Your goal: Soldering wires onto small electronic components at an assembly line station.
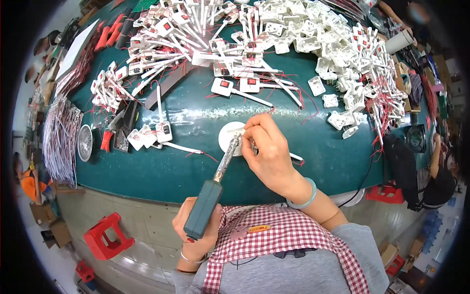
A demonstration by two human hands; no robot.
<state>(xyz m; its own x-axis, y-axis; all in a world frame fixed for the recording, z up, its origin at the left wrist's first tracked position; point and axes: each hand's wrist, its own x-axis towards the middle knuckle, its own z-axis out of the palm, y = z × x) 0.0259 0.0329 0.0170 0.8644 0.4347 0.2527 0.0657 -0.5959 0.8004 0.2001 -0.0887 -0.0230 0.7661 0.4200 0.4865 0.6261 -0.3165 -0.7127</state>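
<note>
My left hand (199, 223) is wrapped round the dark green handle of a soldering iron (204, 206). Its worn metal barrel slants up to a small white switch housing, mostly hidden, on a round white disc (226, 134). Over the disc, my right hand (268, 149) is closed in a pinch beside the iron's tip; what lies between its fingers is too small to make out. A white tube with a red wire end (296, 157) sticks out past this hand. Left of the disc lie white switch housings (164, 131) with tubes attached.
Piles of white switch assemblies (171, 39) and loose white housings (293, 22) cover the table's far side. A metal bowl (85, 143) and bundled wires (61, 142) sit at the left. A red stool (108, 236) stands on the floor. Another person (438, 183) is at the right.
</note>
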